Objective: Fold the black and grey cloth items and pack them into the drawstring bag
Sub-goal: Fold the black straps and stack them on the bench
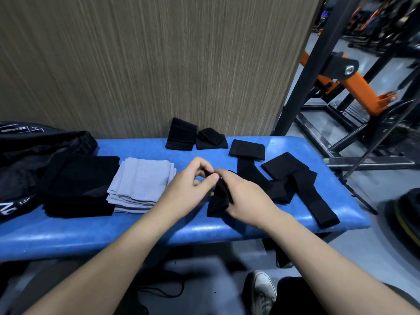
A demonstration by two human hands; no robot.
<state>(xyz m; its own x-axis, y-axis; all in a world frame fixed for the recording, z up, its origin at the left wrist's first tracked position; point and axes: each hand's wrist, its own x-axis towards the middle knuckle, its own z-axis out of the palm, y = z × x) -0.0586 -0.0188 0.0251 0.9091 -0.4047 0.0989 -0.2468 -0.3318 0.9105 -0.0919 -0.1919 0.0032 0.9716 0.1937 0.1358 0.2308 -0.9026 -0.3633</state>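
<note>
Black folded cloths (78, 185) and grey ones (141, 185) (faintly striped edges) lie on a blue bench (91, 233).

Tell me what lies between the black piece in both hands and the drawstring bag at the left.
The grey folded stack and the black folded stack lie on the bench between the black piece, pinched by the left hand and right hand, and the drawstring bag.

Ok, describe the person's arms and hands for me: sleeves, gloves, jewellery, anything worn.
Both forearms are bare all the way to the frame's lower edge; no sleeves show. The left hand and the right hand wear no gloves, and no rings, watch or wristbands are visible. The visible thumbnail on the left hand looks short and unpainted.
</note>
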